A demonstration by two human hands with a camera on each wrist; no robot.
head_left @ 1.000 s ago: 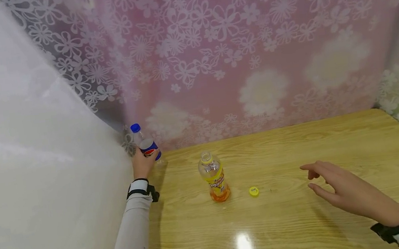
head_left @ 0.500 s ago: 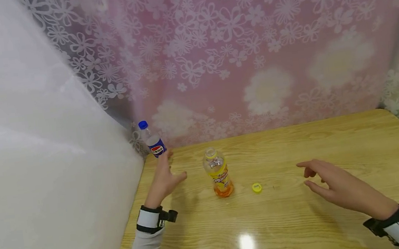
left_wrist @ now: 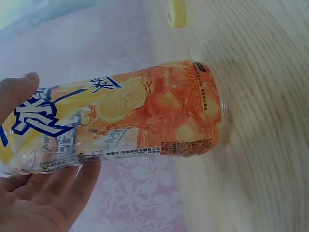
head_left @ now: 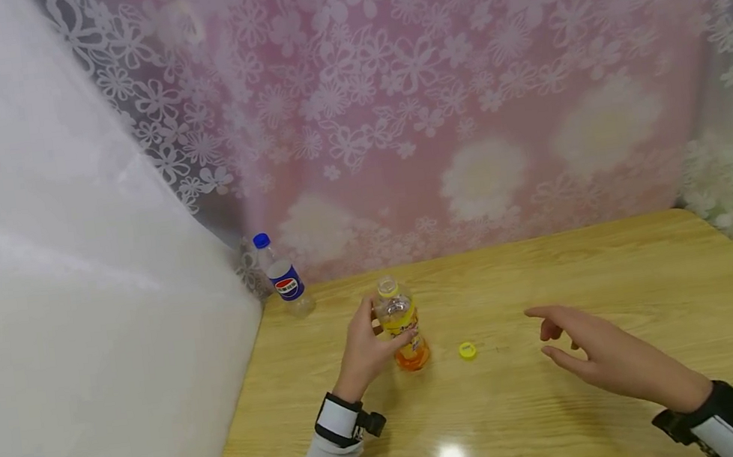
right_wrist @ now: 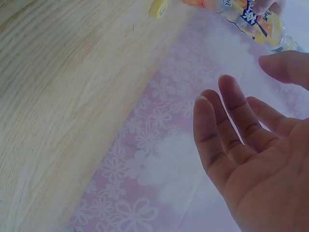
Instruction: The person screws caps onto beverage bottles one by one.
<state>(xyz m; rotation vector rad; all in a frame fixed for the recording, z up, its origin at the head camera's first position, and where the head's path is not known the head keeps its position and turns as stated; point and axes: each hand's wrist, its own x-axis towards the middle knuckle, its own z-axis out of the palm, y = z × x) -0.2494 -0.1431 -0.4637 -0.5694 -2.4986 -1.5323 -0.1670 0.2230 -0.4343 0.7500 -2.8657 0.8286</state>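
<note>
A clear drink bottle [head_left: 412, 359] with a yellow and orange lemon label stands upright and uncapped on the table. My left hand [head_left: 363, 351] holds it from the left, thumb across the front of the label and fingers behind. Up close in the left wrist view, the label [left_wrist: 159, 104] shows between thumb and fingers. To the bottle's right lies its yellow cap [head_left: 467, 351]. My right hand [head_left: 609, 361] hovers over the right side of the table with loosely bent fingers and nothing in it; the right wrist view shows its bare palm [right_wrist: 275, 179].
A blue-capped bottle with a blue label [head_left: 288, 286] stands at the table's back left corner. Behind the wooden table [head_left: 531, 421] hangs a pink floral curtain [head_left: 397, 142], and a white sheet [head_left: 79, 329] closes off the left side.
My left hand has let go of the blue-capped bottle, moved right and forward of it, and taken hold of the lemon-label bottle. My right hand has barely moved.
</note>
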